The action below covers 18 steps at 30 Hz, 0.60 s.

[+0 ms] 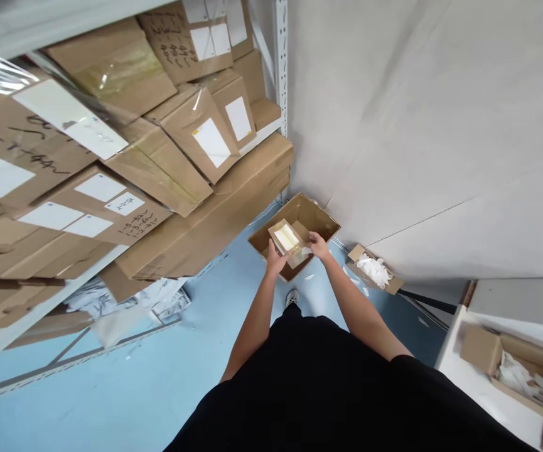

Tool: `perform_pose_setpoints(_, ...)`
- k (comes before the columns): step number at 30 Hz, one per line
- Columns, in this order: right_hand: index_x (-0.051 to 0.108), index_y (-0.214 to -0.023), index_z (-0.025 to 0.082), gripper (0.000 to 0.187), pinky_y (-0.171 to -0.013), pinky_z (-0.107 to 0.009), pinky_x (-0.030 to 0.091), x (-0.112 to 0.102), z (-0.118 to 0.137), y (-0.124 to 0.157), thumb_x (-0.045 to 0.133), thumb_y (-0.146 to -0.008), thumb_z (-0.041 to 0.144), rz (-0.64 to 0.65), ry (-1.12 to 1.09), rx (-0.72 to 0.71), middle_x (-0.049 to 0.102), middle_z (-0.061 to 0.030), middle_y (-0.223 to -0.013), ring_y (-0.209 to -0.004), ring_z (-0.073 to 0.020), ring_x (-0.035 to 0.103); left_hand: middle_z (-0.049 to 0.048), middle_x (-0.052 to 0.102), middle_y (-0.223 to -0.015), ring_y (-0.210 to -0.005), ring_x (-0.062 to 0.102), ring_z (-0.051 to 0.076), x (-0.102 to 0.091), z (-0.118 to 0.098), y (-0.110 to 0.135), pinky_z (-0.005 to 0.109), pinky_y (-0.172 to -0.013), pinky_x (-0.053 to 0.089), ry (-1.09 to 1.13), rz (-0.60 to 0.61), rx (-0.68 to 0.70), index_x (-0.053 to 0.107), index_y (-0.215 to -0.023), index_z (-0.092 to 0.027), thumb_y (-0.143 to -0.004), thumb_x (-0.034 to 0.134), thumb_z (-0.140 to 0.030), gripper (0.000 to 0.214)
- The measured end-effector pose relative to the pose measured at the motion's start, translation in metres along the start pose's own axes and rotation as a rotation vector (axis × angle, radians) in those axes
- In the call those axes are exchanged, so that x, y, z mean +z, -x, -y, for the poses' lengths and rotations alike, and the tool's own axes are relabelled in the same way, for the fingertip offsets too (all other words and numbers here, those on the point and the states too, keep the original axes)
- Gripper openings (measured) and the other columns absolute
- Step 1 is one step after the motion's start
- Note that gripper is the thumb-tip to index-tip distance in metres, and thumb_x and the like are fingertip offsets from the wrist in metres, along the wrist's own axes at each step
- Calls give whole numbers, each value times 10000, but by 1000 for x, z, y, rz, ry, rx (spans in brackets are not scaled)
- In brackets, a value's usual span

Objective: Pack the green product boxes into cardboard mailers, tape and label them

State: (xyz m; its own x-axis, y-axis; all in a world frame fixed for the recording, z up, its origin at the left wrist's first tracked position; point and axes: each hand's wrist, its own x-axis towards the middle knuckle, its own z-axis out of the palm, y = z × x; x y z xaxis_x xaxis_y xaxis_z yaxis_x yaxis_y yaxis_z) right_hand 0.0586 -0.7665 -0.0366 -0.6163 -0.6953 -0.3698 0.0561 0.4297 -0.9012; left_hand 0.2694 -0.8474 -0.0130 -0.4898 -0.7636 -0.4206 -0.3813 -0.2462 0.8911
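I hold a small brown cardboard box (286,238) with a pale yellow label on top, out in front of me at arm's length. My left hand (275,259) grips its near left side. My right hand (319,245) grips its right end, fingers curled round the edge. The small box hangs just above a larger open cardboard carton (321,218) that stands on the blue floor against the white wall. What lies inside the carton is mostly hidden by the small box and my hands.
Metal shelving (280,63) on the left is packed with labelled cardboard boxes (158,150). A small open box of white packing (373,270) lies on the floor at the wall. A white table (454,358) with an open carton stands at the right. My shoe (292,296) shows below.
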Motion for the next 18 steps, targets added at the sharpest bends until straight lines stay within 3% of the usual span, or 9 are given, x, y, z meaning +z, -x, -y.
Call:
perform_pose_setpoints(4,688,-1183,231,537,-1140,-572,480,6,-11,10,673,-647,211,-29,42,79,737,-108,-1207,-1220,-318,684,135,338,-1731,-1481,504,339,-23,-6,4,435,-1178,463,28,-141,-14,122,-1731,-283,-857,818,-358,1119)
perform_pose_setpoints(9,713,-1143,239,442,-1110,-507,516,6,11,20,676,-703,227,-7,-46,-57,763,-63,-1100,-1080,-261,719,94,363,-1721,-1389,591,294,-30,-38,-5,413,-1161,481,26,-174,107,261,-1705,-315,-904,709,-243,920)
perform_pose_setpoints(13,717,-1208,251,428,-1126,-484,509,-10,38,32,721,-781,276,-89,-104,-214,764,-69,-1182,-1164,-259,704,78,377,-1716,-1404,575,282,-7,-66,-16,404,-1175,474,33,-88,228,233,-1712,-325,-933,661,-230,894)
perform_pose_setpoints(18,682,-1327,255,483,-1105,-460,533,-49,59,64,730,-859,363,-225,-117,-359,722,-87,-1339,-1287,-270,661,99,407,-1697,-1413,570,299,41,-93,-12,420,-1175,478,36,55,377,353,-1668,-291,-951,660,-263,781)
